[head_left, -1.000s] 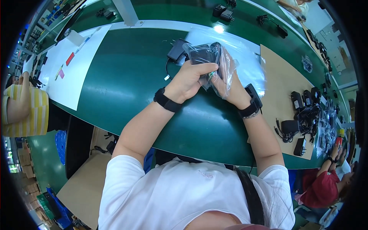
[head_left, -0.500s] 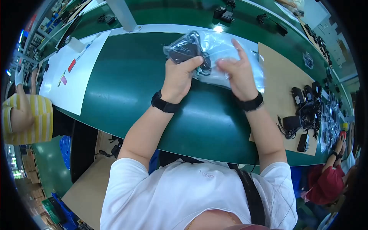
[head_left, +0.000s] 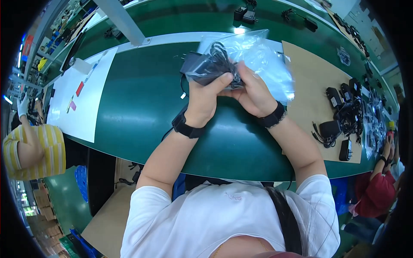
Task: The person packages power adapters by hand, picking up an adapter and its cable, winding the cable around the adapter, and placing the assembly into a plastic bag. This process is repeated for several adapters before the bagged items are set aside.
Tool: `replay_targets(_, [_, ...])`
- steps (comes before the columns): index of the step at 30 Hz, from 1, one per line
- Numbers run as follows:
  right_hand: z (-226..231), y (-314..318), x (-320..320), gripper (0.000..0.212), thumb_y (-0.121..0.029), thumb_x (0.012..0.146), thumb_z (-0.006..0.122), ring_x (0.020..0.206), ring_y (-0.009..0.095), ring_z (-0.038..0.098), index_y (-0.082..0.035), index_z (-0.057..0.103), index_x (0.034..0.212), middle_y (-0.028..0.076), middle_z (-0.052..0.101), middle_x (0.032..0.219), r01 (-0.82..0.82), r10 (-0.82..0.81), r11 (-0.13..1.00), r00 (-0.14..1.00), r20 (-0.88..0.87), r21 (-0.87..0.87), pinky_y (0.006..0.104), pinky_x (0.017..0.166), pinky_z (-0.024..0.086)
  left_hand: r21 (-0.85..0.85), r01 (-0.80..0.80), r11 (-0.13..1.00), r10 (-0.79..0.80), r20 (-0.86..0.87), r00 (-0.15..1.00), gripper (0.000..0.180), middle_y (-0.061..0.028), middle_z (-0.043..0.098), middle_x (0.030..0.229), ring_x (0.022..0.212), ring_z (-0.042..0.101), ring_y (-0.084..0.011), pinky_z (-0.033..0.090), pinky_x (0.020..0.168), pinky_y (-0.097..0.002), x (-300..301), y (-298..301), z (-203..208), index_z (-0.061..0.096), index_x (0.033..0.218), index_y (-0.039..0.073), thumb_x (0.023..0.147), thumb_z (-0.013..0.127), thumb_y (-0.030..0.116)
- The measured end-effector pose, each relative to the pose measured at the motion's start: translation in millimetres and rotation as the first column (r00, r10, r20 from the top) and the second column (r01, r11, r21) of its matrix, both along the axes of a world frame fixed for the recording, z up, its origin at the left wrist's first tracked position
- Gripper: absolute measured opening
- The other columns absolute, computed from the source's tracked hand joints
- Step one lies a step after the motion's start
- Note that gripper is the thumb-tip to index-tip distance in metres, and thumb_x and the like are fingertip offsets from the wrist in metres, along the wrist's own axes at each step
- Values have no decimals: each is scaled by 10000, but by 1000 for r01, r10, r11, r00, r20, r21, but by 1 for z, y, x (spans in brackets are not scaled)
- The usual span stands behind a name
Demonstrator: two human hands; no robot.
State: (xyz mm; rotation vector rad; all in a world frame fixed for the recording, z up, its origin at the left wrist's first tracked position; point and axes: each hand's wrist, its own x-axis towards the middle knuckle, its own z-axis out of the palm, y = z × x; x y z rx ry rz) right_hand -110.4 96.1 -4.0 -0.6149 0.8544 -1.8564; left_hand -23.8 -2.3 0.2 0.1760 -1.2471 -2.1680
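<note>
Over the far middle of the green table point(head_left: 142, 90), both my hands are on a black power adapter point(head_left: 202, 77) in a clear plastic bag, its coiled black cable point(head_left: 221, 56) showing through. My left hand point(head_left: 201, 101) is closed around the near end of the bag, thumb on top. My right hand point(head_left: 254, 94) is closed at its right side, thumb pressed near the cable; its other fingers are partly hidden. A plug with prongs sticks out at the upper left, and a thin cable end point(head_left: 183, 92) hangs beside my left hand. Flat clear plastic bags point(head_left: 271, 69) lie behind my right hand.
Several black adapters point(head_left: 333, 96) with cables lie on a brown board point(head_left: 307, 81) at right, bagged ones beyond. A white sheet point(head_left: 86, 112) with a red piece and a pen lies left. A metal post point(head_left: 122, 23) stands behind. People work at both sides.
My right hand has come left from over the flat bags and closed on the bagged adapter. The prongs and hanging cable end now show at its left.
</note>
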Motion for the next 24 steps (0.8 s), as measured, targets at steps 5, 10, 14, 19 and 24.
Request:
replay_targets(5, [-3, -2, -17, 286, -211, 937, 469, 879, 141, 580, 3, 599, 1076, 81, 629, 978, 442, -392, 897, 809, -438, 13, 260, 776, 465, -194, -32, 980, 60, 140, 988, 728, -119, 497, 1144, 958, 546, -171, 464, 841, -293, -5, -21, -5, 314, 1300, 10, 703, 730, 39])
replay_targets(10, [-5, 4, -6, 219, -152, 905, 516, 823, 155, 592, 22, 628, 973, 96, 648, 888, 583, -369, 791, 212, -905, -186, 263, 728, 461, -292, -77, 953, 133, 179, 975, 528, -87, 556, 997, 841, 548, -128, 465, 719, -256, 0, -20, 4, 464, 1180, -11, 734, 718, 112])
replay_targets(14, [-7, 3, 3, 219, -149, 907, 505, 822, 148, 592, 26, 624, 964, 88, 645, 892, 444, -416, 845, 196, -888, -298, 270, 730, 462, -318, -171, 932, 230, 159, 960, 194, -26, 608, 787, 695, 528, -77, 414, 613, -215, 2, -18, -5, 652, 862, -25, 767, 680, 142])
replay_targets(19, [14, 1, 3, 283, -199, 911, 494, 830, 128, 594, 51, 597, 995, 71, 632, 925, 247, -223, 951, 964, -143, 185, 257, 754, 463, -57, -191, 980, 194, 44, 980, 194, -59, 609, 859, 774, 538, -76, 426, 680, -220, 8, -21, -8, 628, 915, -69, 791, 629, 80])
replay_targets(24, [-6, 3, -14, 322, -187, 905, 501, 946, 119, 556, 46, 571, 1115, 100, 626, 1005, 340, -169, 924, 774, -610, 175, 243, 833, 420, -37, -100, 994, 105, 243, 964, 245, -64, 599, 831, 771, 537, -102, 425, 689, -227, 4, -33, -4, 575, 1002, -68, 832, 582, 108])
